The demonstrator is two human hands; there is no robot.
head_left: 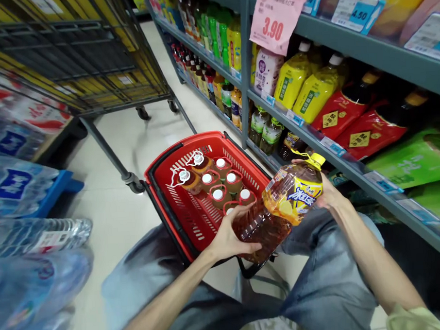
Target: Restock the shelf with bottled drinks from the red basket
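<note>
A large bottle of iced tea (297, 193), with brown liquid, a yellow cap and a yellow label, is tilted between my two hands. Its base end rests in my left hand (232, 240), whose fingers curve round the lower body. Near the neck, my right hand (328, 194) grips the far side, with most of its fingers hidden behind the bottle. Below and to the left stands a red shopping basket (178, 203). Inside it are several white-capped drink bottles (219, 196) with reddish handles. Two other bottles (196, 163) with white handles stand at the basket's far left corner.
On the right, a grey shelf (346, 42) holds yellow, red and green drink packs. A pink price sign (277, 19) hangs from it. A wheeled wire cart (72, 45) stands ahead at left. Packs of bottled water (24, 188) line the left side.
</note>
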